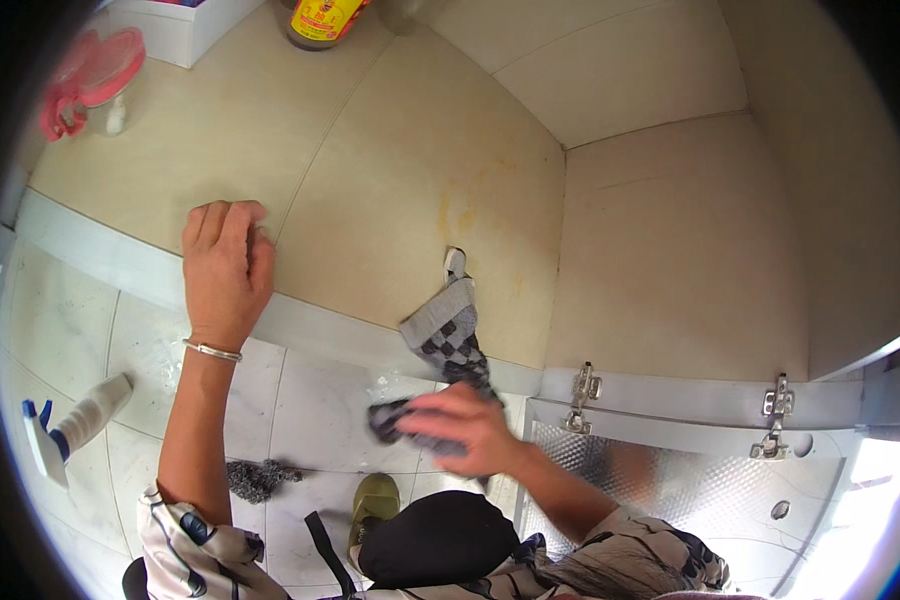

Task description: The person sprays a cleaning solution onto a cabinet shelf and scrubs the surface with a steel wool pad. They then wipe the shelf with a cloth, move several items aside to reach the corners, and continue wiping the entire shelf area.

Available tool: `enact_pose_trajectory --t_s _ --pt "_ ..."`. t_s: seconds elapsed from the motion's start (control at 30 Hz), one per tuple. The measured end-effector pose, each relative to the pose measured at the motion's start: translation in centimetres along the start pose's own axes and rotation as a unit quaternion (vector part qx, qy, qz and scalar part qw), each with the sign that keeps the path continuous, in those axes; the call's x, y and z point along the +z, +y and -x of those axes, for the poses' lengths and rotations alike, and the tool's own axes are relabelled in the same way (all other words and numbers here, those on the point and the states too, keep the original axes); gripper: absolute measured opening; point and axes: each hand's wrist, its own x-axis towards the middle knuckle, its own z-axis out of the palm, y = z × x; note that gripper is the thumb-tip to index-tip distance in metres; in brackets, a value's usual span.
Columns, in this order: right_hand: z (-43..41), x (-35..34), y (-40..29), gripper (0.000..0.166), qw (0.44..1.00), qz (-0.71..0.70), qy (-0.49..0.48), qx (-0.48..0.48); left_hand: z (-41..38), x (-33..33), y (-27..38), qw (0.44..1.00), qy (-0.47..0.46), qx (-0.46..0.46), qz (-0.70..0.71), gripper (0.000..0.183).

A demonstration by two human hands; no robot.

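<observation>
My right hand (472, 431), blurred, grips a bunched part of a grey-and-black checkered cloth (457, 330). The cloth's other end, with a pale border, lies over the front edge of the cabinet's tiled floor (375, 187). Just past that end lies a small pale item (456, 262); I cannot tell whether it belongs to the cloth. Yellowish stains (457, 214) mark the tiles behind it. My left hand (229, 262) is at the cabinet's front edge, fingers curled in, palm hidden, with nothing visible in it.
A yellow-labelled bottle (324, 22), a white box (187, 34) and red-lidded jars (112, 67) stand inside the cabinet. An open metal-faced door (645, 480) hangs at right. On the floor lie a spray bottle (82, 420) and a steel-wool scourer (259, 480).
</observation>
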Motion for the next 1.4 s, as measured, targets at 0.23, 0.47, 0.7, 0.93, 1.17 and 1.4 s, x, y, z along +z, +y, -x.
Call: enact_pose_trajectory --t_s 0.23,0.47,0.7,0.93,1.17,1.4 --pt "-6.3 -15.9 10.9 0.065 0.918 0.129 0.312 0.206 0.6 -1.0 -0.5 1.0 -0.003 0.0 -0.023 0.015" --pt "-6.2 -10.4 19.1 0.085 0.888 0.167 0.205 0.377 0.3 -0.6 0.4 1.0 -0.005 0.003 -0.002 0.012" --pt "-11.2 0.5 -1.4 0.07 0.994 0.05 0.084 -0.04 1.0 -2.2 0.3 0.992 0.062 -0.067 0.091 0.012" --pt "-27.4 -5.6 1.7 0.082 0.952 -0.074 0.298 -0.005 5.2 -11.0 6.3 0.993 0.092 0.003 0.067 0.023" --pt "-38.9 -1.1 -8.4 0.071 0.974 0.172 0.14 0.052 14.3 -16.9 5.1 0.974 0.195 -0.117 -0.004 0.026" --pt "-29.4 5.0 -9.7 0.054 0.947 0.106 -0.023 -0.301 18.6 -19.8 -1.5 0.861 0.377 -0.34 0.046 0.05"
